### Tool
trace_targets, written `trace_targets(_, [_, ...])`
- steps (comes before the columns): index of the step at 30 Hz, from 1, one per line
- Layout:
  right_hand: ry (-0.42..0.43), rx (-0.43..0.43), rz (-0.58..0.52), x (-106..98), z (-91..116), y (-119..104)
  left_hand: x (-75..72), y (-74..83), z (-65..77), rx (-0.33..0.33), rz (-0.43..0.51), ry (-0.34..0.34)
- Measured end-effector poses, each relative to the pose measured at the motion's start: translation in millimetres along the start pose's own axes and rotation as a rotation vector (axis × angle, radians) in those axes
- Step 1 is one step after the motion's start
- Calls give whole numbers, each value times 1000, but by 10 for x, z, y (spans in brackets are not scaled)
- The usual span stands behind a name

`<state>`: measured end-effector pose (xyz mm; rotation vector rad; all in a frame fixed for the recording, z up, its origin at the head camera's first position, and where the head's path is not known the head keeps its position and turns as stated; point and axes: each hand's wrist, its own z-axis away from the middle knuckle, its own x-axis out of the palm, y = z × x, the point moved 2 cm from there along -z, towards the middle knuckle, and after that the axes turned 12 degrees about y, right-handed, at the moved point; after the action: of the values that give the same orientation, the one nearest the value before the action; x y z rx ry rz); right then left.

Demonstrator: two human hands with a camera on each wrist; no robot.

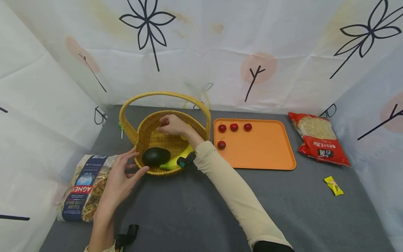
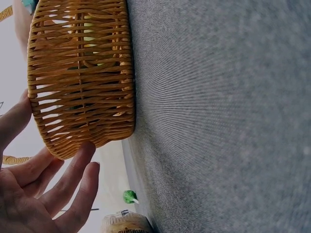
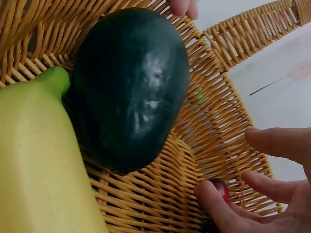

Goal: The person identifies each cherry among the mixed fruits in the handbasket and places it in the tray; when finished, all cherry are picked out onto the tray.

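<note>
A yellow wicker basket (image 1: 173,112) with a tall handle holds a dark green avocado-shaped fruit (image 1: 156,156) and a banana (image 1: 176,161). Another yellow item is mostly hidden behind the right wrist. My right hand (image 1: 173,125) reaches into the basket's far left part, fingers apart. Close by its fingers in the right wrist view is a dark red cherry (image 3: 221,188), partly covered by a finger; a second dark red patch shows below. At the basket's left side, my left hand (image 1: 121,175) touches the rim and outer wall with thumb and fingertips, fingers loosely extended.
Several cherries (image 1: 234,127) lie on the left part of an orange tray (image 1: 261,150), right of the basket. A red food bag (image 1: 324,143) and a yellow wrapped candy (image 1: 333,186) sit farther right. A pasta bag (image 1: 83,190) lies left, near a green-topped lollipop (image 2: 129,196).
</note>
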<state>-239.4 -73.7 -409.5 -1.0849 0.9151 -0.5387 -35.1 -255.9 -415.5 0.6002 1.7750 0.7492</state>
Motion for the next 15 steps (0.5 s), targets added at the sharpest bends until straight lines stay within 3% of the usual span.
trace_targets(8, [-45, -20, 52, 72, -35, 30, -6, -15, 13, 4, -5, 3])
trace_targets(15, [-24, 7, 70, 76, -44, 59, 1, -12, -1, 3, -8, 0])
